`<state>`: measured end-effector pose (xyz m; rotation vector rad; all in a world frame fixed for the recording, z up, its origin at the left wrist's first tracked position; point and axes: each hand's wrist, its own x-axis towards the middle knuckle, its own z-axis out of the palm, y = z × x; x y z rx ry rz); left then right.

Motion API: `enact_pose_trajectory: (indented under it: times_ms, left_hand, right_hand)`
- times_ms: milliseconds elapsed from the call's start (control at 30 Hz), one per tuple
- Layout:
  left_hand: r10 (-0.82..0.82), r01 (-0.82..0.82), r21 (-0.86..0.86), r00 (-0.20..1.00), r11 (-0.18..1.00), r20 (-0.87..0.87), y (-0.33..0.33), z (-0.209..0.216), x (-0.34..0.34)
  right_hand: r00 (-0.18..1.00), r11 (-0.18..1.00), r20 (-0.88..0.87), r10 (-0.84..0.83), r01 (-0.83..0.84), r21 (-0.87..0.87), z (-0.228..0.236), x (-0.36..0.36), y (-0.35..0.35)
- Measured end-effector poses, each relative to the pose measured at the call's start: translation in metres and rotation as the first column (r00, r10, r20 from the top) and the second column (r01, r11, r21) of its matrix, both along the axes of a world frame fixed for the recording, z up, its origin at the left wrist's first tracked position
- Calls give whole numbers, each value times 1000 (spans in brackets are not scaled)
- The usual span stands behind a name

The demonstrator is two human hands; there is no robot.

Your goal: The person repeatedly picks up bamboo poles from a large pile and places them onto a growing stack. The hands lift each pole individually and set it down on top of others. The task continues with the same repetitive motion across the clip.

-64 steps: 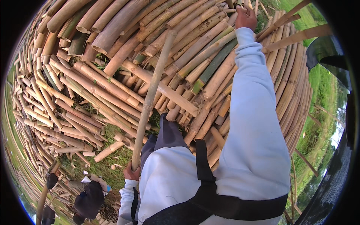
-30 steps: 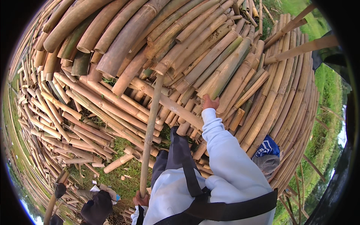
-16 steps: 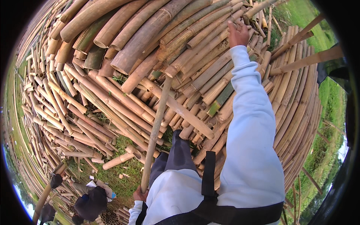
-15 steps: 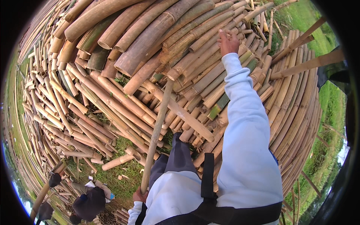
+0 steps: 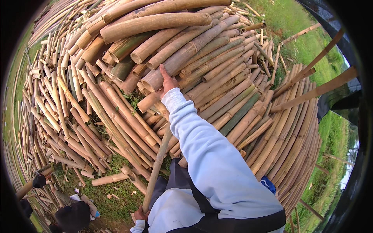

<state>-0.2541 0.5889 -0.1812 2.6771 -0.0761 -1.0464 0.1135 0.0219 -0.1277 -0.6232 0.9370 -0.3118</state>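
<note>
My left hand, low in the view, is closed round the near end of a slender bamboo pole. That pole slants up and away, its far end passing behind my right sleeve. My right hand is closed on a thick grey-brown bamboo pole, close to its open cut end. The fingers lie against the pole's side, partly hidden by the pole and the hand itself. This thick pole lies on the heap among other bamboo poles. A shorter bamboo piece sticks out just below my right hand.
Stacked bamboo lengths spread to the left, and long poles lie at the right. Upright-leaning bamboo posts stand beyond. Grass shows at my feet. At lower left is another person in dark clothing.
My right hand has come from the far right of the heap back leftward and nearer, onto the thick pole's end. My left hand keeps the slender pole. The view has shifted.
</note>
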Motion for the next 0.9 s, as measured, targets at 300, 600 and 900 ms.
enact_pose_trajectory:
  times_ms: [300,600,900]
  left_hand:
    - [108,-105,-27,984,994,141,71,14,-25]
    - [94,-72,-114,977,991,193,82,9,6]
    - [-27,38,-60,985,997,173,76,14,24]
  right_hand:
    - [823,986,561,-92,-4,169,16,-131,-37]
    - [847,998,532,16,-43,38,29,-292,-44]
    - [925,931,-355,136,-242,-274,-39,-435,15]
